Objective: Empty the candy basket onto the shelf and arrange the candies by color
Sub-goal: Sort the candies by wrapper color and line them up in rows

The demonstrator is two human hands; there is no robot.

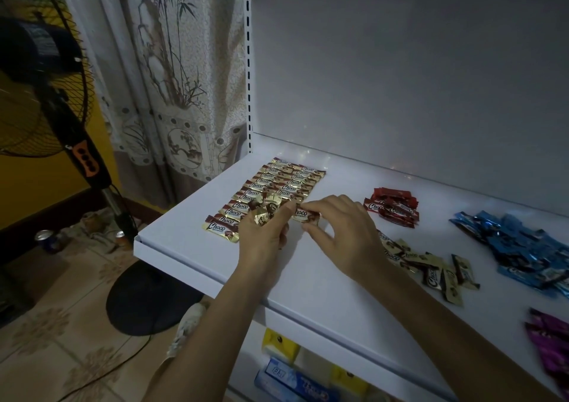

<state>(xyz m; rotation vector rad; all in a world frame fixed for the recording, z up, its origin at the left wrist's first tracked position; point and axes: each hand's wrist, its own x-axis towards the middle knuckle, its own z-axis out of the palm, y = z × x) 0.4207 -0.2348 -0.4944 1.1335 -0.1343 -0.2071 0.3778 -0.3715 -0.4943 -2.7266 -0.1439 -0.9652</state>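
Observation:
Gold-and-brown Choco candies (271, 183) lie in two neat columns at the left end of the white shelf (323, 278). My left hand (264, 232) grips a bunch of gold candies (266, 209) just right of those columns. My right hand (341, 232) pinches one gold candy (306, 215) beside the left hand. A loose heap of gold candies (431, 269) lies to the right of my right wrist. Red candies (392, 207) sit in a small pile behind it, blue candies (523, 247) are heaped at the far right, and purple candies (551, 340) lie at the right edge. No basket is in view.
A black standing fan (61, 109) with a round base (144, 297) stands on the tiled floor left of the shelf, in front of a patterned curtain (172, 78). Cans (46, 238) lie on the floor. Packaged goods (295, 374) fill the lower shelf.

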